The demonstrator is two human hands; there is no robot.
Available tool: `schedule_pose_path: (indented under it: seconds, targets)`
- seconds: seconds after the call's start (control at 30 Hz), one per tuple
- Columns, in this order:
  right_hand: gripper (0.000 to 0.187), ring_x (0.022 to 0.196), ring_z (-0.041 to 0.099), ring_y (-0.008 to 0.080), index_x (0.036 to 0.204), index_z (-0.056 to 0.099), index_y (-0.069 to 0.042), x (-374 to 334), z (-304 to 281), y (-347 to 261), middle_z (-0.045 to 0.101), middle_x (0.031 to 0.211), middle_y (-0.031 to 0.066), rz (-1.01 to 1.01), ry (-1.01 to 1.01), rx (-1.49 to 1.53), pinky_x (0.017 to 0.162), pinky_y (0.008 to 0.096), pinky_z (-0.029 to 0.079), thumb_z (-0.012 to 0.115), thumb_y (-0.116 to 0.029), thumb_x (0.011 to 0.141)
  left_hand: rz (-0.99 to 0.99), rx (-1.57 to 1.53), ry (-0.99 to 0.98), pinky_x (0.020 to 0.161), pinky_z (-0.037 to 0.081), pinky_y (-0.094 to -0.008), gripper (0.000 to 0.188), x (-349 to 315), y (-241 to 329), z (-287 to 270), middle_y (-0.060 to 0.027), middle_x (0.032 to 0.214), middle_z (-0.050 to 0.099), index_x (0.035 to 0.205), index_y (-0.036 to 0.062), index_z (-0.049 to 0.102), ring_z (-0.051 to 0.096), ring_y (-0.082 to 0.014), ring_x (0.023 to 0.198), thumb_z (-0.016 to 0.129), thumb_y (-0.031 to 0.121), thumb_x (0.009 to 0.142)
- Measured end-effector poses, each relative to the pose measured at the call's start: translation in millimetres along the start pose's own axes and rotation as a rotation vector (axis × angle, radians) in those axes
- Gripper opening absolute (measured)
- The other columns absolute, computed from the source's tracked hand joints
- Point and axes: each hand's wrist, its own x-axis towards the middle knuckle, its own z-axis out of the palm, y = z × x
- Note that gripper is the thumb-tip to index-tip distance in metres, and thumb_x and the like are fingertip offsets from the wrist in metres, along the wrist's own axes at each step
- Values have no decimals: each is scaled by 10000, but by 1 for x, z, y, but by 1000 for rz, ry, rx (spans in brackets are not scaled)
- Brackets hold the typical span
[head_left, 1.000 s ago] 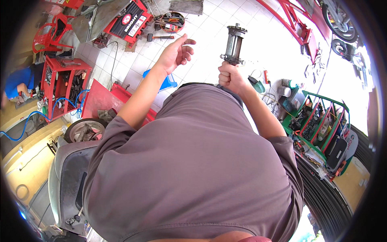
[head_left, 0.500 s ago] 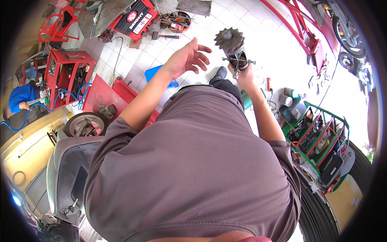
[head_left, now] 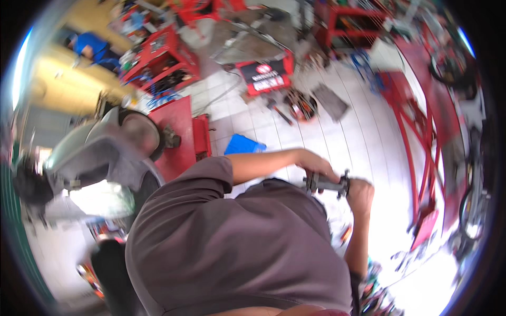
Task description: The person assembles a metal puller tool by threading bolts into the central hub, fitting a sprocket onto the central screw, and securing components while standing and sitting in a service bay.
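Between my hands is a grey metal tool with protruding bolts (head_left: 331, 185), held roughly level in front of my waist and smeared by motion. My right hand (head_left: 360, 195) is closed in a fist around its right end. At the other end, my left hand (head_left: 317, 164) lies over the top with its fingers bent down onto the metal. A dark part hangs below the left fingers, too blurred to show its shape.
A blue flat piece (head_left: 244, 144) lies on the tiled floor ahead, left of a bowl of tools (head_left: 300, 104) and a grey plate (head_left: 331, 102). Red metal framework (head_left: 416, 152) stands right; a motorcycle (head_left: 100, 158) stands left. A person in blue (head_left: 90, 46) is far left.
My view has swung to the left. My left hand, open and apart before, is now on the metal tool. The tool has tipped from upright to level, still in my right hand.
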Motion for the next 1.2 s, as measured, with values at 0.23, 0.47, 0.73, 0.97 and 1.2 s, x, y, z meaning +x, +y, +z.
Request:
schedule_pose_path:
  seconds: [0.23, 0.47, 0.73, 0.97, 1.2]
  targets:
    - [148, 777, 560, 281, 857, 558, -55, 52, -44, 4, 548, 801, 108, -81, 122, -38, 675, 386, 445, 630, -53, 728, 324, 137, 484, 570, 504, -281, 423, 24, -15, 18, -40, 767, 636, 1024, 13, 583, 601, -117, 615, 779, 254, 737]
    - [466, 857, 549, 220, 1246, 488, -6, 80, -52, 15, 548, 979, 127, 185, 189, 795, 728, 328, 441, 654, -61, 814, 640, -137, 648, 639, 500, -258, 316, 15, -16, 43, -57, 808, 632, 939, -19, 557, 618, -107, 726, 723, 207, 794]
    - [1038, 1128, 518, 276, 1396, 259, 51, 114, -11, -10, 469, 1263, 200, 8, -142, 1548, 955, 382, 422, 666, -646, 743, 663, -237, 798, 729, 489, -275, 356, -17, 2, 36, -51, 859, 622, 1004, -22, 552, 604, -127, 823, 709, 241, 821]
    - [1085, 1141, 529, 279, 1358, 293, 30, 162, -11, -23, 485, 1234, 174, 0, -316, 1568, 963, 382, 443, 921, -319, 545, 804, -294, 785, 568, 394, -240, 444, -39, 1, 7, 13, 779, 519, 913, 36, 517, 476, -64, 691, 743, 397, 788]
    - [963, 1152, 517, 272, 1339, 306, 11, 221, 2, -50, 474, 1241, 165, 133, -126, 1469, 981, 391, 436, 877, -248, 607, 811, -261, 697, 518, 381, -228, 400, -81, 6, -71, 9, 714, 528, 879, 28, 533, 487, -56, 626, 743, 354, 779]
